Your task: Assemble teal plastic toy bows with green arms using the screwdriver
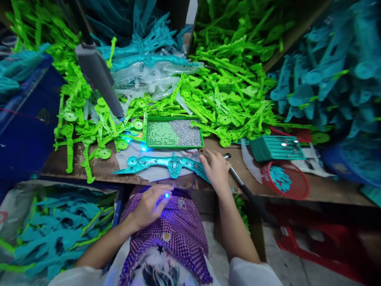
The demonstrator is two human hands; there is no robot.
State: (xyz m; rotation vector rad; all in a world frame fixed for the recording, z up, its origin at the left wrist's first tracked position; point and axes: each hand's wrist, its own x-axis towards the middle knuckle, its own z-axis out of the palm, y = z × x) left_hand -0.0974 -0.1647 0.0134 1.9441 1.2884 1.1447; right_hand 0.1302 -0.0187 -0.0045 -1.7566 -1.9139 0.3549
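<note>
A long turquoise plastic toy-bow-shaped part (174, 163) lies on the table's front edge, with a crosspiece at its middle. My right hand (216, 169) rests over the right end of this part, its fingers bent and slightly apart. In front of my body, over the purple checked apron (184, 222), my left hand (152, 203) is curled, with thumb and fingers close together. A bright blue light glows at its fingertips; what they hold cannot be made out. Behind the part stands a green tray (163, 145) with many small silvery pieces in its right side.
A grey powered screwdriver (99, 75) hangs at left; a dark rod-shaped tool (238, 178) lies right of my hand. Lime-green parts (232, 91) heap behind. A red basket (300, 184), a teal container (262, 150) and a blue bin (26, 119) flank the workspace.
</note>
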